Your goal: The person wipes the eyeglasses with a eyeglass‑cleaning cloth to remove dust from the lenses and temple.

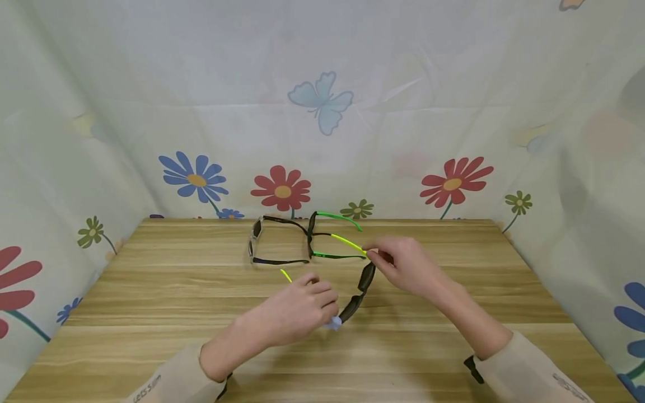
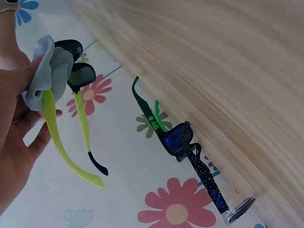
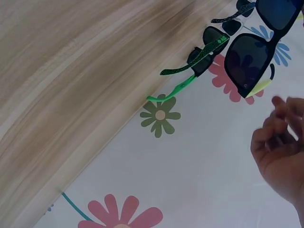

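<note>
My left hand grips a pale blue cloth, bunched around one end of a pair of black sunglasses with yellow temples. In the left wrist view one yellow temple juts out below the cloth, and the other yellow temple ends in a black tip. Both dark lenses stay partly exposed beyond the cloth. My right hand has loosely bent fingers beside the hinge at the uncovered end. It overlaps the temple in the head view, while the right wrist view shows a small gap between fingertips and frame.
Behind my hands lie sunglasses with green temples on the wooden table. To their left are clear-framed sunglasses with dark speckled temples; the two pairs nearly meet. A flower-printed curtain encloses the table's back and sides.
</note>
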A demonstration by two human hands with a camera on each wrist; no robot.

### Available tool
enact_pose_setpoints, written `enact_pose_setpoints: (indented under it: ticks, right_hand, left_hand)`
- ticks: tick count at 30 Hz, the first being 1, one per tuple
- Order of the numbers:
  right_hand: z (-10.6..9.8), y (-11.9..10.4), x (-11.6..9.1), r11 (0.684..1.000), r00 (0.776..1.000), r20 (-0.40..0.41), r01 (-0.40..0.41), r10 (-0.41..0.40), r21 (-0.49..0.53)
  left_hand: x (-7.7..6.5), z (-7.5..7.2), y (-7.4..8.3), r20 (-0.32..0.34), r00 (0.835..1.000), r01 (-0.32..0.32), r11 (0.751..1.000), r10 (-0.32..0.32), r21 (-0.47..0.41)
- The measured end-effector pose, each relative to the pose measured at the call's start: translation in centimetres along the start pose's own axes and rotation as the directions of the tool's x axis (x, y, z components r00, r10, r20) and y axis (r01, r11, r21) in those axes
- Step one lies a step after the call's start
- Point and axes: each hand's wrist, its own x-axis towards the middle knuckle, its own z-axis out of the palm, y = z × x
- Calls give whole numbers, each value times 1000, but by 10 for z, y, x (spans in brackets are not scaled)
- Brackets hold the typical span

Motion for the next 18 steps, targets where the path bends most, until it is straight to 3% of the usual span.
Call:
enact_pose_setpoints:
  ticks: [3,7,10,18]
  right_hand:
    - [0,-2,-2,996,991,99,81,-85,43]
    - [4,-4,-4,987,952,261,150,-160,57]
    - [9,-3,-6,984,928,329,164,-177,66]
    - [19,-3,-11,973,899,372,216,-231,83]
  left_hand:
    - [-1,1,0,18,999,37,999,-36,-31]
    - [-1,3,0,23,997,77,995,-75,-67]
    - [-2,4,1,14,996,85,991,-84,-101]
    - [-2,7,10,8,998,70,989,-70,-133]
